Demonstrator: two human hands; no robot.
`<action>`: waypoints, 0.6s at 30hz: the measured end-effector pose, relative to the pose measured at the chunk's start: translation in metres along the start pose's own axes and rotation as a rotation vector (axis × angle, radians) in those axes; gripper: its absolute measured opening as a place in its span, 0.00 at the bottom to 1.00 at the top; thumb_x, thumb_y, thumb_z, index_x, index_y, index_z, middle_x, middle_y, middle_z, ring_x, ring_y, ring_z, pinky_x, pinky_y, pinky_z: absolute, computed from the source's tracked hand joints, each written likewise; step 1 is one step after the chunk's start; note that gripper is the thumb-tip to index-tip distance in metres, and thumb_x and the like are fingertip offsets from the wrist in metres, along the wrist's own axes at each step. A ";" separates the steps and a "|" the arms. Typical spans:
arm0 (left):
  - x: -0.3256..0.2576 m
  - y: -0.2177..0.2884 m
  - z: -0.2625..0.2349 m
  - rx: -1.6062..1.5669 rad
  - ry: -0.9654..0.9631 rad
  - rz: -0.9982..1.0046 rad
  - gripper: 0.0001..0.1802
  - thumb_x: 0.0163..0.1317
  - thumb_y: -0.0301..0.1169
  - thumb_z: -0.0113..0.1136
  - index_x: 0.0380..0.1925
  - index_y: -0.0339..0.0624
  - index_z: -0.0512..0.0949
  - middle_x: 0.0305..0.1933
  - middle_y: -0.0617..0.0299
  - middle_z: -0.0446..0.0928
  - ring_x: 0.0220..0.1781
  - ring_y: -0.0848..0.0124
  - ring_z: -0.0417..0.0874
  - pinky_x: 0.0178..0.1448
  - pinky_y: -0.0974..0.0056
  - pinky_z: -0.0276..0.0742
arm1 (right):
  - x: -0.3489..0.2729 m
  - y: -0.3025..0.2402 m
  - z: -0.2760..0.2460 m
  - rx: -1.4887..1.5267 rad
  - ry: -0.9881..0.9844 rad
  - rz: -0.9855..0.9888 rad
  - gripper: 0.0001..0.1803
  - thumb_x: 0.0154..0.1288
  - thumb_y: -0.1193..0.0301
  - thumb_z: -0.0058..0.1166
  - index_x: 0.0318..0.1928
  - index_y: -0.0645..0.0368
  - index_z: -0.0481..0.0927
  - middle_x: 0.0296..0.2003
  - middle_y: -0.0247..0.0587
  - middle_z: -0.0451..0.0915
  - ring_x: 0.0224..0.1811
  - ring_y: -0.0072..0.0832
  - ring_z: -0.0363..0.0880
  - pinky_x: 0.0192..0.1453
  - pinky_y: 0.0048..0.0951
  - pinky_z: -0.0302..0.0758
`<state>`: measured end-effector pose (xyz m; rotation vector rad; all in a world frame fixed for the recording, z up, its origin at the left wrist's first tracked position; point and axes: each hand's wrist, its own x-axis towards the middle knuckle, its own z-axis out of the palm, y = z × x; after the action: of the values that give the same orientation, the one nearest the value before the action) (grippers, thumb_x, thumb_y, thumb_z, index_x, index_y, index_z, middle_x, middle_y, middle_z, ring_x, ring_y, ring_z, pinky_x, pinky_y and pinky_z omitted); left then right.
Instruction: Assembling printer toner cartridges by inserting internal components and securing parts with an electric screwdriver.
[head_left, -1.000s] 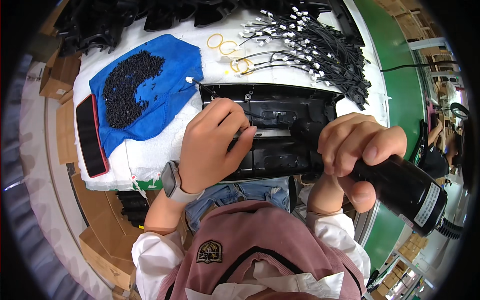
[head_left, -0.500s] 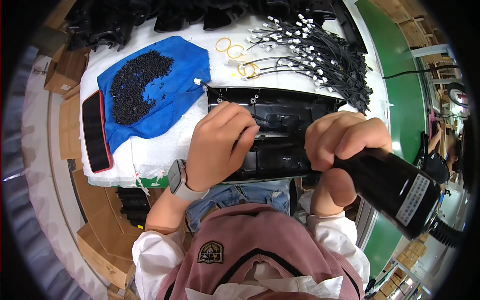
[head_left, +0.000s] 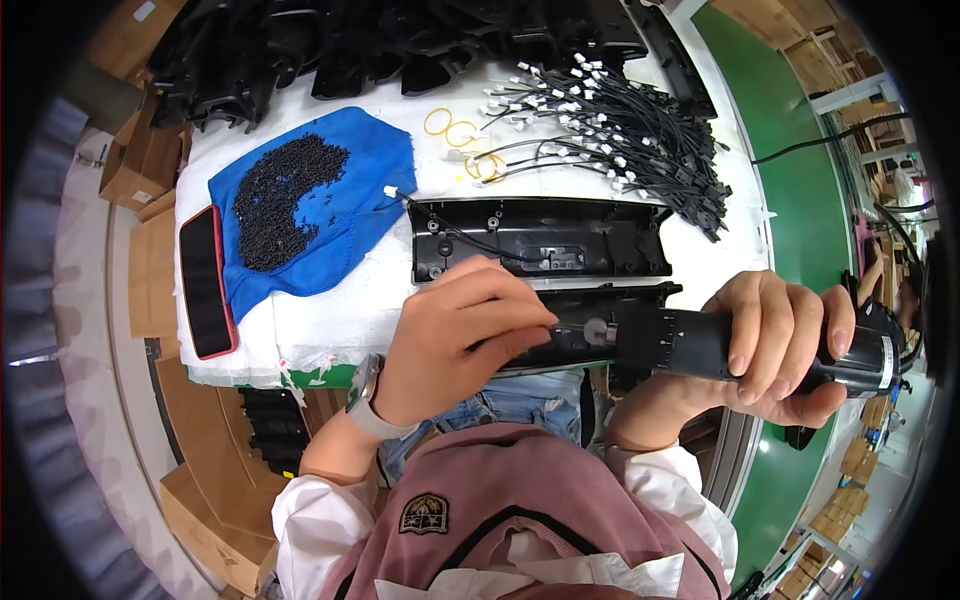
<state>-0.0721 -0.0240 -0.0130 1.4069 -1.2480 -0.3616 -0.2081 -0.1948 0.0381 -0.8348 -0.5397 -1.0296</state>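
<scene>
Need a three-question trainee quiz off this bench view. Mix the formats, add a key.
1. Which hand grips the black driver?
2. True or false: the phone lies to the left of the blue cloth.
3. Fill in the colour: the connectors on the cable bundle are ____.

Key: 1. The right hand. 2. True. 3. White.

Left hand (head_left: 455, 335) seemingly pinched, right hand (head_left: 778, 338) curled
</scene>
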 end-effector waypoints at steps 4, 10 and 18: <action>0.002 0.004 0.003 0.036 -0.024 0.025 0.09 0.44 0.21 0.70 0.29 0.39 0.83 0.30 0.61 0.78 0.30 0.64 0.77 0.35 0.64 0.72 | -0.005 -0.008 -0.006 -0.026 -0.097 0.034 0.17 0.64 0.63 0.59 0.44 0.55 0.66 0.21 0.32 0.76 0.12 0.20 0.73 0.21 0.24 0.75; -0.001 0.004 0.008 0.038 -0.056 0.014 0.08 0.43 0.22 0.71 0.27 0.39 0.83 0.30 0.61 0.78 0.29 0.64 0.76 0.37 0.63 0.72 | -0.012 -0.009 -0.009 -0.030 -0.133 0.029 0.17 0.65 0.62 0.58 0.44 0.55 0.65 0.21 0.32 0.77 0.13 0.20 0.74 0.21 0.24 0.74; -0.001 0.010 0.018 0.004 -0.038 -0.040 0.09 0.40 0.21 0.72 0.26 0.39 0.84 0.28 0.62 0.79 0.31 0.66 0.78 0.42 0.62 0.74 | -0.017 -0.022 -0.005 -0.068 -0.138 -0.005 0.18 0.65 0.61 0.59 0.44 0.54 0.64 0.22 0.33 0.77 0.14 0.21 0.75 0.21 0.25 0.74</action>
<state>-0.0915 -0.0307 -0.0101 1.4360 -1.2536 -0.4144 -0.2348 -0.1961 0.0299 -0.9700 -0.6271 -1.0044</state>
